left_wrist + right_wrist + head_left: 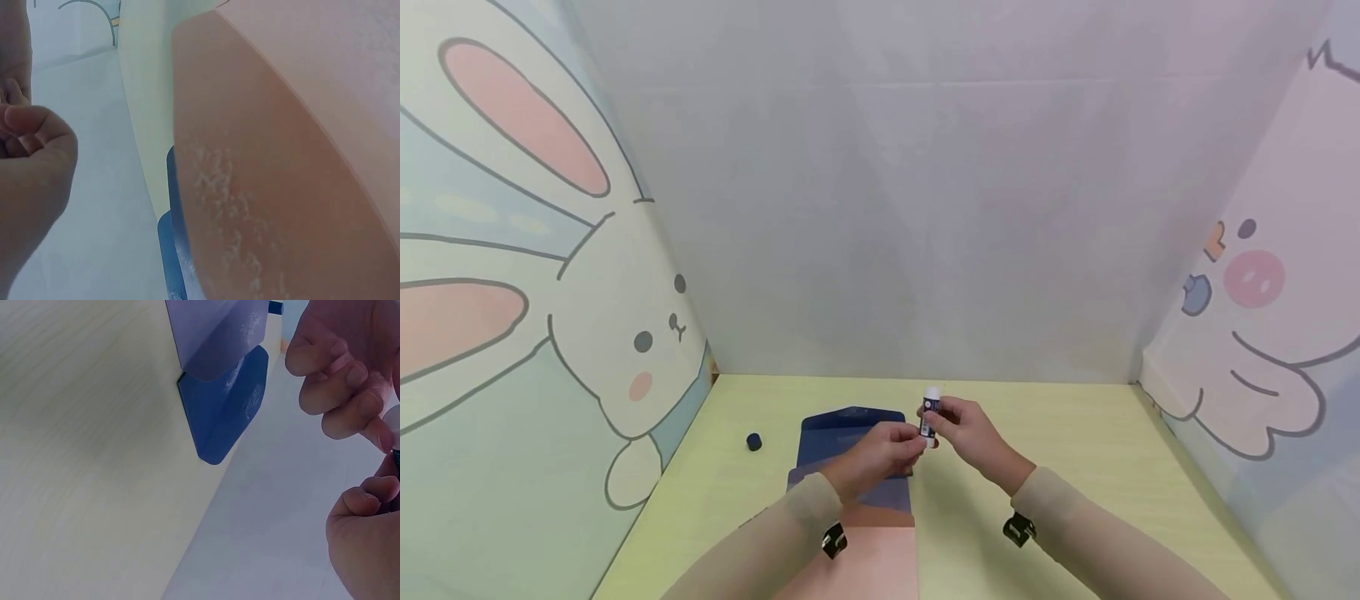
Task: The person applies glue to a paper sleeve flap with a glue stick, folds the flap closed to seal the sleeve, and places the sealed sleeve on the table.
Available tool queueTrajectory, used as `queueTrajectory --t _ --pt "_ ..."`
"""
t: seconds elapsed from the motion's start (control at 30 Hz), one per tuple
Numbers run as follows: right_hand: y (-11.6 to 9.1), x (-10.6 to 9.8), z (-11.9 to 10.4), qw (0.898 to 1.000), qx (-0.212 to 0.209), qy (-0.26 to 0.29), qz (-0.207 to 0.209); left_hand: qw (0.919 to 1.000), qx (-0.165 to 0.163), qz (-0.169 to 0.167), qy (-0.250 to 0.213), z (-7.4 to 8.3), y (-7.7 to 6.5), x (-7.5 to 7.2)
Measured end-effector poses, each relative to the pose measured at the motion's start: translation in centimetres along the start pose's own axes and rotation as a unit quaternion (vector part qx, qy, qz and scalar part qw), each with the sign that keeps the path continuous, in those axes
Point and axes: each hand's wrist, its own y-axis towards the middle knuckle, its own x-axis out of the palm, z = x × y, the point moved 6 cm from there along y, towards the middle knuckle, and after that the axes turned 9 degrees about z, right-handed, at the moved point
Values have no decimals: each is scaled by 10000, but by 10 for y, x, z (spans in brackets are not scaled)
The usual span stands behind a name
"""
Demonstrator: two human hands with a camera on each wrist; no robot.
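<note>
In the head view, an uncapped glue stick point(930, 421) with a dark label stands upright between both hands, its white end up. My right hand point(973, 433) holds its body between thumb and fingers. Low down, my left hand point(883, 454) pinches the white base of the stick. Under the left hand lie a dark blue envelope point(831, 446), a purple-blue one point(883, 493) and a pink-orange one point(865, 562), overlapping. White glue smears point(231, 219) mark the orange flap point(262, 144) in the left wrist view. Similar whitish streaks show on the blue flap point(215, 419) in the right wrist view.
A small dark blue cap point(754, 442) lies on the pale yellow table point(1075, 467), left of the envelopes. A grey back wall point(880, 250) rises behind the table. Side panels printed with a rabbit point(610, 350) and another cartoon animal point(1270, 333) flank it.
</note>
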Motion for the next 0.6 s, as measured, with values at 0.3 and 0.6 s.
queueTrajectory --t 0.3,0.6 --pt "0 0 2 9999 127 23 99 9962 163 787 322 2 -3 -2" --pt "1 3 6 9999 79 75 113 9874 173 1518 404 5 -6 1"
